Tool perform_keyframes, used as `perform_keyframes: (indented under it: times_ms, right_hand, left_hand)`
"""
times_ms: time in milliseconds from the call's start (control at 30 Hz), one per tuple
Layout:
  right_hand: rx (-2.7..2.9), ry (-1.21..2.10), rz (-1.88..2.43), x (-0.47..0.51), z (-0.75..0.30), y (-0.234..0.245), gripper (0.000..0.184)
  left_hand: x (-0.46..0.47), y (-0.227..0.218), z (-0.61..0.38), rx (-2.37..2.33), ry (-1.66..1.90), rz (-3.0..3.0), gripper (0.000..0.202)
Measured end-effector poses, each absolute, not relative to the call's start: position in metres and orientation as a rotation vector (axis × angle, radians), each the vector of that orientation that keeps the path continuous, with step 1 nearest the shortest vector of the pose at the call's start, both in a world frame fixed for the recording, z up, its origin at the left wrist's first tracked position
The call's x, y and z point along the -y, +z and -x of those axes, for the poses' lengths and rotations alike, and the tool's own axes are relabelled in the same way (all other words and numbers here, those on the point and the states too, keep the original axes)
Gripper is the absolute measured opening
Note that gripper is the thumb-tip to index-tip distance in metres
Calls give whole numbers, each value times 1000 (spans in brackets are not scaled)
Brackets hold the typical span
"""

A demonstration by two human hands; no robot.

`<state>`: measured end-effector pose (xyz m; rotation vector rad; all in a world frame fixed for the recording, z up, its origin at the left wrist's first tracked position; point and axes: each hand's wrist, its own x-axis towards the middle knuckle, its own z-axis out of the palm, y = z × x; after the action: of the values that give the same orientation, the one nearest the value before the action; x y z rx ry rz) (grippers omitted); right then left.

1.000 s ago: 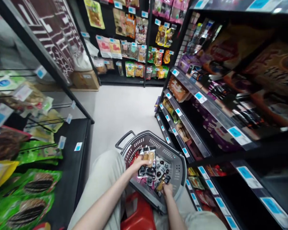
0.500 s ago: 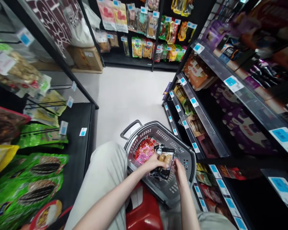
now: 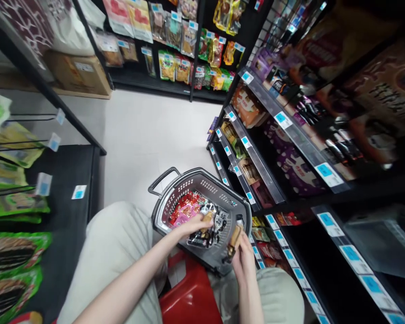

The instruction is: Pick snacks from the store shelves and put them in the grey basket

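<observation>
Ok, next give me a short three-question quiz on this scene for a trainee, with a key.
1. What does the right hand hold?
2. True or false: pink packaging lies in the basket.
3. Where is the cardboard box? a) inside the basket; b) ahead, to the person's left; c) on the right-hand shelves.

Key: 1. A slim brown-and-dark packet. 2. True. 3. b.
</observation>
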<state>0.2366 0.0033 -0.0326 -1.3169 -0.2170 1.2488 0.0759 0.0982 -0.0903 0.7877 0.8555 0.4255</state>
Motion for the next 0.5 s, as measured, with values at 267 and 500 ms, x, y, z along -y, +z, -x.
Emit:
perform_keyframes:
  times_ms: [267, 500]
  right_hand:
    - [-98, 1531, 351, 46, -207, 54, 23]
    - [99, 1551, 77, 59, -194, 76, 20]
  left_hand:
    - [-96, -85, -62, -906, 505, -748, 46]
    - [-89, -78, -58, -891, 534, -715, 45]
